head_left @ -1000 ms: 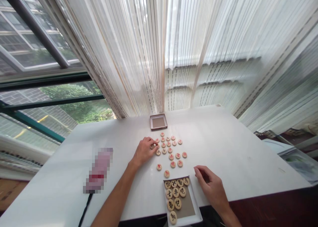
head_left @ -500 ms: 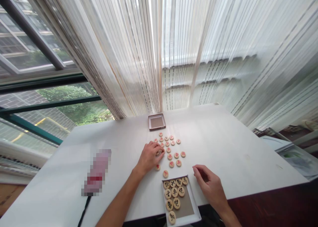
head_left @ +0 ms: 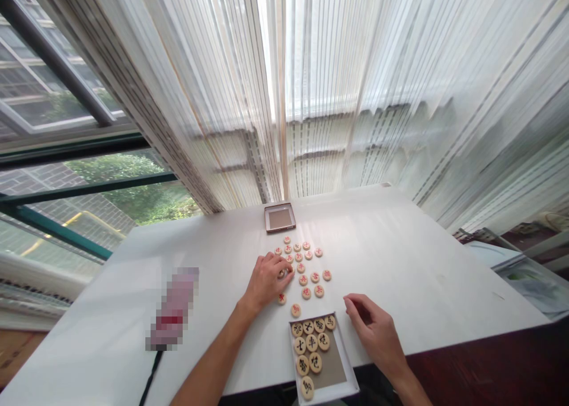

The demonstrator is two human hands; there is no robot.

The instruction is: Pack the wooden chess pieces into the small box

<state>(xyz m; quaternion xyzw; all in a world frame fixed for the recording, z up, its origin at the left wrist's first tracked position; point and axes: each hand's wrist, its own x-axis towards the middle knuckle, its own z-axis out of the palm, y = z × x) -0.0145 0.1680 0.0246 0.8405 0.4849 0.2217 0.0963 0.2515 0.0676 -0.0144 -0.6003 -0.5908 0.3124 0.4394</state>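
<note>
Left hand (head_left: 267,280) resting curled over round wooden disc (head_left: 281,272) — probably light, rim-graspable — beyond white oblong box (head_left: 331,367); right hand (head_left: 374,330) alongside, likewise; pinches unclear.

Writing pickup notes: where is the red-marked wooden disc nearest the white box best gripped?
I'd pinch the red-marked wooden disc at its left and right rim, from above: it lies flat, with the white rectangular box close on its near side.

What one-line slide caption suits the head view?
Left hand among scattered round pieces, right hand beside a shallow box of black-marked pieces.
</note>
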